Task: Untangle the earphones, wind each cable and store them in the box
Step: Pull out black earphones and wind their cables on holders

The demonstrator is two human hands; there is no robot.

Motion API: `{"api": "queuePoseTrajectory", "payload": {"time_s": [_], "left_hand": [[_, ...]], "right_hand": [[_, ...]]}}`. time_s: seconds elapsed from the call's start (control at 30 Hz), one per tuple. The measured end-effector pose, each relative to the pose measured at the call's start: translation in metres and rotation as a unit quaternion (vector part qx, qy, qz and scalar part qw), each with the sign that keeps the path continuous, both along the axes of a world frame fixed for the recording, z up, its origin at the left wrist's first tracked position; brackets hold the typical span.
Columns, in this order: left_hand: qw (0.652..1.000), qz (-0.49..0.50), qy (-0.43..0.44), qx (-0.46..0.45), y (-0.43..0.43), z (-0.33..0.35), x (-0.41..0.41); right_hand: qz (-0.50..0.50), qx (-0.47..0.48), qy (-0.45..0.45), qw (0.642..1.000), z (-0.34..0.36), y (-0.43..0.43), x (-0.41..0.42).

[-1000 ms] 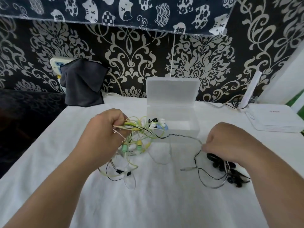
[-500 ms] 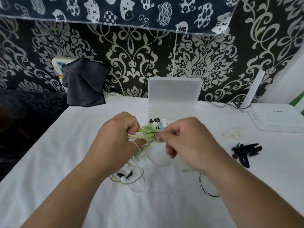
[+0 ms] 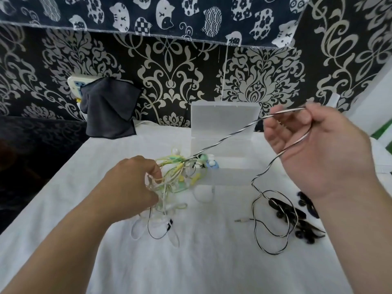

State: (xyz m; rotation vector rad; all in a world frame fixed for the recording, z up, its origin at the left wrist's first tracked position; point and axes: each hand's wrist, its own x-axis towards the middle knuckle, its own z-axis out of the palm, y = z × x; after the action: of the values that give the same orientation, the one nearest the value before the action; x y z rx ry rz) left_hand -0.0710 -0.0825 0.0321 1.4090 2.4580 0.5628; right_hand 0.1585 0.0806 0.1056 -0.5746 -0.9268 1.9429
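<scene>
— The right hand (image 3: 318, 149) has left the knot. Half a second ago it was picking at it next to the other one; now it's up by the lid (image 3: 224, 119), drawing a black-and-white striped cable (image 3: 224, 137) out with it.

— Pinched, or just draped?

— Fingers curled round it, the line running up to the fingertips and back down across the palm. The left hand (image 3: 131, 187) grips the tangle (image 3: 176, 177) of yellow, green and white leads, just in front of the open box (image 3: 233, 172).

— And the cable's other end?

— Looped on the white cloth (image 3: 212, 262), with the jack plug (image 3: 241, 219) lying free. Some loops lie across that black pile (image 3: 297, 215); I can't tell what the pieces are.

— So what worries you?

— The stretch into the tangle looks nearly taut. I'd guess a harder pull cinches the knot instead of freeing it, or drags the box, since earbuds sit against its front corner. The slack could also snag the black bits.

— Any brand anywhere?

— Nothing I can read. The curtain (image 3: 148, 15) has printed cats, and any marks there are too small.
</scene>
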Motion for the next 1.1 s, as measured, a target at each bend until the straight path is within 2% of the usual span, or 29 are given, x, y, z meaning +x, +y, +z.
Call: {"api": "queuePoseTrajectory", "payload": {"time_s": [0.07,0.13,0.2,0.27,0.3,0.4,0.5,0.57,0.63,0.7,0.73,0.77,0.8,0.87,0.9,0.93,0.97,1.0,1.07,1.1], "left_hand": [[0.998,-0.015,-0.039,-0.037,-0.002,0.0,-0.001],[0.997,-0.009,-0.073,-0.01,-0.001,0.002,0.001],[0.989,0.008,-0.11,0.102,0.002,0.008,0.009],[0.967,-0.025,-0.151,0.202,0.008,0.015,0.021],[0.963,-0.066,-0.156,0.208,0.01,0.015,0.027],[0.971,-0.145,-0.117,0.148,0.017,0.003,0.041],[0.979,-0.093,-0.118,0.141,0.02,-0.003,0.038],[0.981,-0.032,-0.112,0.156,0.02,-0.003,0.033],[0.983,-0.001,-0.082,0.162,0.019,0.0,0.029],[0.984,0.013,-0.053,0.17,0.018,0.0,0.029],[0.984,0.017,-0.041,0.172,0.018,-0.001,0.03],[0.984,0.021,-0.028,0.173,0.018,-0.001,0.031],[0.985,0.024,-0.012,0.173,0.018,-0.001,0.032],[0.984,0.023,0.014,0.177,0.02,0.0,0.034],[0.984,0.017,0.024,0.178,0.021,0.0,0.036],[0.984,0.006,0.034,0.176,0.022,-0.001,0.038],[0.984,-0.006,0.041,0.172,0.023,-0.001,0.042],[0.985,-0.017,0.046,0.166,0.023,-0.001,0.046],[0.985,-0.033,0.053,0.158,0.025,-0.002,0.053],[0.985,-0.038,0.056,0.159,0.026,-0.002,0.055]], "right_hand": [[0.033,0.011,-0.02,0.999,-0.002,-0.006,-0.003],[0.073,0.023,-0.05,0.996,-0.005,-0.011,-0.007],[0.112,0.025,-0.059,0.992,-0.005,-0.017,-0.012],[0.149,0.025,-0.047,0.987,-0.005,-0.024,-0.014],[0.168,0.026,-0.037,0.985,-0.004,-0.027,-0.016],[0.201,0.025,0.011,0.979,0.001,-0.032,-0.017],[0.169,0.033,0.051,0.984,0.009,-0.028,-0.009],[0.132,0.04,0.037,0.99,0.013,-0.023,-0.003],[0.109,0.029,-0.005,0.994,0.011,-0.017,0.001],[0.078,0.026,-0.12,0.989,0.003,-0.007,0.001],[0.062,0.05,-0.213,0.974,-0.002,-0.002,0.003],[0.049,0.104,-0.338,0.934,-0.007,0.004,0.005],[0.048,0.184,-0.475,0.859,-0.013,0.009,0.009],[0.092,0.318,-0.665,0.669,-0.023,0.011,0.015],[0.113,0.349,-0.708,0.603,-0.027,0.008,0.016],[0.12,0.367,-0.719,0.578,-0.029,0.005,0.015],[0.115,0.384,-0.701,0.59,-0.032,0.0,0.011],[0.114,0.402,-0.658,0.626,-0.033,-0.004,0.006],[0.15,0.399,-0.526,0.736,-0.032,-0.019,-0.008],[0.187,0.379,-0.481,0.768,-0.034,-0.026,-0.015]]}}
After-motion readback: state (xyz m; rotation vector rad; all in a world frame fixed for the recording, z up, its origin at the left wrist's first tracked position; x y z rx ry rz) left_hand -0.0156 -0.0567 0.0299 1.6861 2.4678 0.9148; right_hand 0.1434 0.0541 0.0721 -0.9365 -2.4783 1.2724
